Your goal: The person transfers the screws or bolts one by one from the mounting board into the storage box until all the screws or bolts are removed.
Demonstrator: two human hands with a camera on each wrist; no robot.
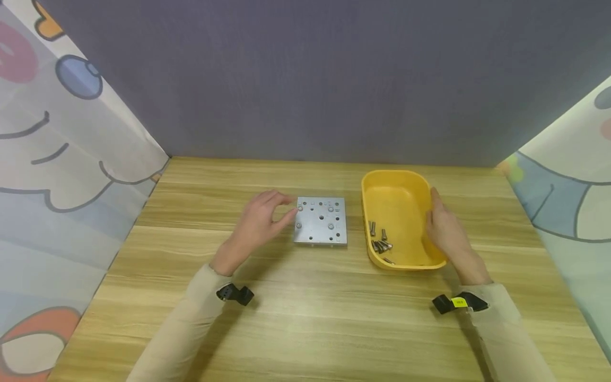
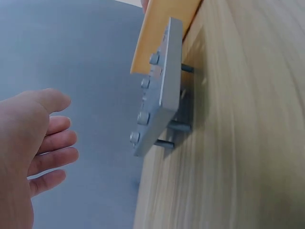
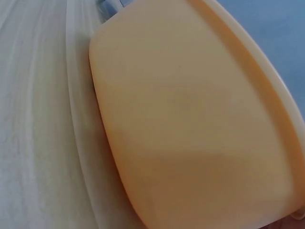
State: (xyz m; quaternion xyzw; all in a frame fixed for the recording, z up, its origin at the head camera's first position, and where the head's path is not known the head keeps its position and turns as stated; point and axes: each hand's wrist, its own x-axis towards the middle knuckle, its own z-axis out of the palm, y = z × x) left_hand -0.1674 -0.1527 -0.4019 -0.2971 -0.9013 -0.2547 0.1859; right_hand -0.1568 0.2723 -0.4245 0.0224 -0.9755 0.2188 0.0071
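My left hand (image 1: 261, 218) hovers at the left edge of a metal plate (image 1: 321, 234), thumb and forefinger apart, holding nothing. In the left wrist view its fingers (image 2: 61, 158) show relaxed, beside the plate. Several screws stand in the plate's holes, heads up; their shanks (image 2: 180, 126) stick out beneath and prop it off the table. My right hand (image 1: 448, 233) grips the right side of a yellow bin (image 1: 398, 180), thumb at the rim and fingers along the outer wall. Loose screws (image 1: 381, 245) lie in the bin's near left corner.
The wooden table (image 1: 305, 318) carries the plate and the bin side by side. A grey panel (image 1: 305, 79) rises behind the far edge, and printed cloth (image 1: 71, 132) hangs along both sides.
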